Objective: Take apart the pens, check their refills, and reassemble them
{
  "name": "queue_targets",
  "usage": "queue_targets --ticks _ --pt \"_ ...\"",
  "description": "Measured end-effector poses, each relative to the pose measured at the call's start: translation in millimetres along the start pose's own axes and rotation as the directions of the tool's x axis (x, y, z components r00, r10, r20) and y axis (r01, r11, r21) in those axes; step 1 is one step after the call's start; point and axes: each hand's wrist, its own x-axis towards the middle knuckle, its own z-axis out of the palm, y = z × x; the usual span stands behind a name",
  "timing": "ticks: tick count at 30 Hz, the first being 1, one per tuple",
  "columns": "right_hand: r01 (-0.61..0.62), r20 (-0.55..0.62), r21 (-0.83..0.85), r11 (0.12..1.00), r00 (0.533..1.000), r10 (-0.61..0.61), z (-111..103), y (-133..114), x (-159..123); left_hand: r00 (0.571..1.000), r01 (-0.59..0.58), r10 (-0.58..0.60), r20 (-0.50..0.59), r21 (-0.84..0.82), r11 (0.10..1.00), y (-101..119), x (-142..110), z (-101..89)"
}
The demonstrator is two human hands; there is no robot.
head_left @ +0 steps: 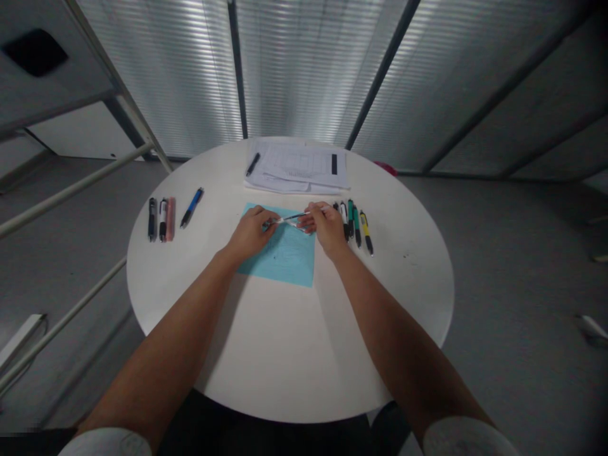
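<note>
**Left hand** [249,235]: narrow pinch, fingers closed on the left end of a slim pen [298,216], back of the hand up, palm over the blue sheet [285,256].

**Right hand** [325,229]: narrow as well, fingers curled round the right end of the pen, with a short tip poking out past them toward the far right.

**Pen**: right there between both hands, near level, above the far part of the blue sheet. Pale, shiny bit at the left end, too small to make out. Contact with the sheet: cannot tell.

**Why this hold**: gripped from both ends, so a steady line, with the middle left open to view.

**Blue sheet**: set slightly askew, right under the hands, apparently as a mat for close handling.

**Left row**: black pen [152,219], white pen [163,219] and pink pen [170,219] side by side, blue pen [192,207] just apart and angled, all well out of the way of the hands.

**Right row**: tight cluster of pens [354,225], yellow pen [366,232] at the end, just beside the right hand and within easy reach.

**Far side**: papers [297,168] stacked near the table edge, a dark pen [253,164] lying at their left.

**Table**: round and white [304,380], with the work gathered toward its middle.

**Beyond**: red object [386,168] peeking past the far right edge, grey floor [513,285] all round.
</note>
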Motion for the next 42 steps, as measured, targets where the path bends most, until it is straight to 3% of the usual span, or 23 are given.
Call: queue_targets --ticks 11,17,27,34,38,42 --pt "-0.022 -0.011 -0.029 0.999 1.000 0.021 0.2 1.9 3.2 0.999 -0.002 0.004 0.039 -0.044 0.999 9.0 -0.2 -0.6" --pt "0.044 0.114 -0.095 0.995 0.993 -0.033 -0.1 2.8 -0.1 0.999 -0.015 0.017 0.036 -0.055 0.998 11.9 -0.5 1.9" --pt "0.130 0.177 -0.135 0.982 0.979 -0.105 -0.3 4.2 -2.8 0.998 -0.008 0.010 0.066 -0.027 1.000 19.0 -0.5 1.2" --pt "0.075 0.210 -0.106 0.992 0.976 -0.052 -1.8 3.2 -2.1 0.998 -0.031 0.035 0.049 -0.075 0.997 20.1 -0.8 2.5" --pt "0.062 0.242 -0.082 0.995 0.969 -0.040 -6.1 -0.6 -2.8 0.987 -0.118 0.121 0.106 -0.036 0.992 20.7 -1.2 2.2" --pt "0.079 0.248 -0.112 0.991 0.967 -0.049 -5.7 -1.5 -4.0 0.980 -0.116 0.105 0.169 0.056 0.992 20.6 -3.4 3.4"
